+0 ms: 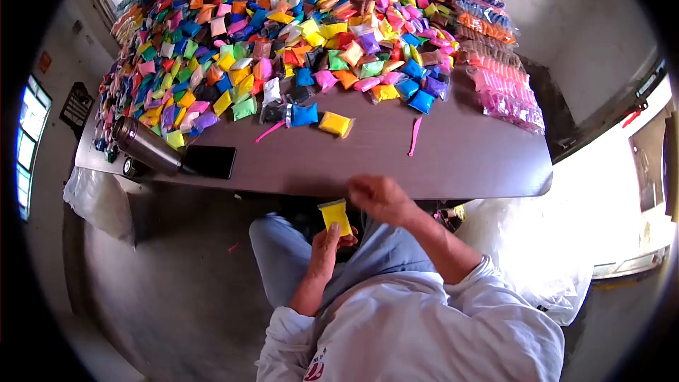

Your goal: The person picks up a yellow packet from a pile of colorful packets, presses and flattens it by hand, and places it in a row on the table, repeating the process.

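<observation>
Packet (335,216) clamped in left hand (325,249) fingers — right hand (378,198) grip unclear; heap (297,35), flask (145,145) beyond.

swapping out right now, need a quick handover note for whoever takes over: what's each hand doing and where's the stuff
Left hand: grip shut on a yellow packet, held upright over the lap.
Right hand: at the packet's top edge; blurred, grip unclear.
Table: heap of coloured packets, pink sticks near it, flask and phone at the left, bagged rows along the right.
Done: one packet in hand.
Left: the heap on the table.
</observation>
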`<action>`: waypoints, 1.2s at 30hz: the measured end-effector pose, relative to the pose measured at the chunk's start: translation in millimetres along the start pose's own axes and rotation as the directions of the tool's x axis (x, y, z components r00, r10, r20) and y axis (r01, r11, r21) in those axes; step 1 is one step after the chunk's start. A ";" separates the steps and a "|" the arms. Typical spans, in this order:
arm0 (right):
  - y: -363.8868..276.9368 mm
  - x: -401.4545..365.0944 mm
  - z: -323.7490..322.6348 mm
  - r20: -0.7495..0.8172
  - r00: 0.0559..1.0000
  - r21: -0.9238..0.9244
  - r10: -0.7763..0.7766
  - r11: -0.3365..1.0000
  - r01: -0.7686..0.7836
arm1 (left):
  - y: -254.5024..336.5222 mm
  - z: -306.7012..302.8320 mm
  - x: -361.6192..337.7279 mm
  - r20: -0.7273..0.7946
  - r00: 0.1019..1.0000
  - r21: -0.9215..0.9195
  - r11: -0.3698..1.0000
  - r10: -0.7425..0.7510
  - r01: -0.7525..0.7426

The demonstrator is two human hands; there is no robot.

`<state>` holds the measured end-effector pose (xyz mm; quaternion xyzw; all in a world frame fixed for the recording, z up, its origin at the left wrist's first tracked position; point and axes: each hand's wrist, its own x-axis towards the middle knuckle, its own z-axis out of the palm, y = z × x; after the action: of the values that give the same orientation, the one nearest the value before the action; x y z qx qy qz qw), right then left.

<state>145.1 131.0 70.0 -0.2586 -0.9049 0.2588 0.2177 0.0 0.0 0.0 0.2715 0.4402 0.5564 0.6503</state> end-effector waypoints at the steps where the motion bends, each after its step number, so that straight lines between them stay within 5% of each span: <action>1: 2.5 5.5 -6.8 -0.066 0.983 0.275 0.171 0.950 -0.146 | 1.4 1.9 -0.8 -0.037 0.999 0.023 1.000 0.019 -0.019; 2: 6.4 11.2 -13.0 -0.080 0.933 0.535 0.350 0.805 -0.256 | 1.7 4.2 -2.2 -0.074 0.997 0.045 0.998 0.038 -0.035; 6: 46.1 68.8 -10.2 0.051 0.970 0.648 0.238 0.731 -0.214 | 12.9 -6.0 3.9 -0.115 0.993 0.076 0.997 0.036 -0.027; 9: 61.1 90.9 -9.7 0.040 0.908 0.730 0.417 0.609 -0.312 | 22.9 -2.1 2.8 -0.142 0.988 0.082 0.996 0.057 -0.046; 11: 58.8 90.7 -12.4 -0.137 0.855 0.826 0.500 0.534 -0.180 | 26.3 -5.6 1.5 -0.132 0.981 0.156 0.981 0.139 -0.118; 13: 27.1 75.0 -12.3 -0.063 0.858 0.814 0.510 0.523 -0.252 | 25.9 -13.6 1.8 -0.126 0.984 0.154 0.982 0.127 -0.107; 15: -4.0 55.5 -5.1 0.359 0.833 0.640 0.421 0.539 -0.548 | 26.6 -17.3 3.3 -0.106 0.987 0.158 0.982 0.122 -0.105; 17: -24.8 38.7 5.4 0.480 0.827 0.599 0.293 0.579 -0.553 | 26.6 -16.2 4.1 -0.111 0.990 0.178 0.982 0.090 -0.069; 18: -28.4 30.9 16.9 0.480 0.825 0.601 0.297 0.574 -0.556 | 25.8 -15.2 4.3 -0.110 0.990 0.179 0.982 0.084 -0.064; 20: -27.5 18.7 39.2 0.236 0.949 0.825 0.207 0.474 -0.309 | 25.2 -12.6 5.8 -0.072 0.995 0.211 0.976 0.063 -0.046; 21: -27.9 14.2 41.4 0.235 0.949 0.825 0.209 0.474 -0.309 | 26.9 -8.8 6.0 -0.070 0.996 0.211 0.976 0.061 -0.045; 23: -29.2 8.6 43.4 0.241 0.937 0.926 0.252 0.230 -0.300 | 33.3 1.1 5.3 -0.084 0.994 0.246 0.968 0.065 -0.042; 30: -33.5 -1.6 34.8 0.212 0.920 0.943 0.329 0.180 -0.281 | 35.9 10.7 -0.5 -0.012 0.996 0.300 0.950 0.094 -0.086; 36: -23.3 -10.7 29.5 0.409 0.834 0.900 0.370 -0.012 -0.436 | 17.6 5.0 0.6 0.039 0.998 0.231 0.971 0.051 -0.058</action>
<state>129.6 97.2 58.0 -0.2928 -0.3986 0.8398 0.2239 -4.2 5.4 17.0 0.3667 0.4839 0.5143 0.6057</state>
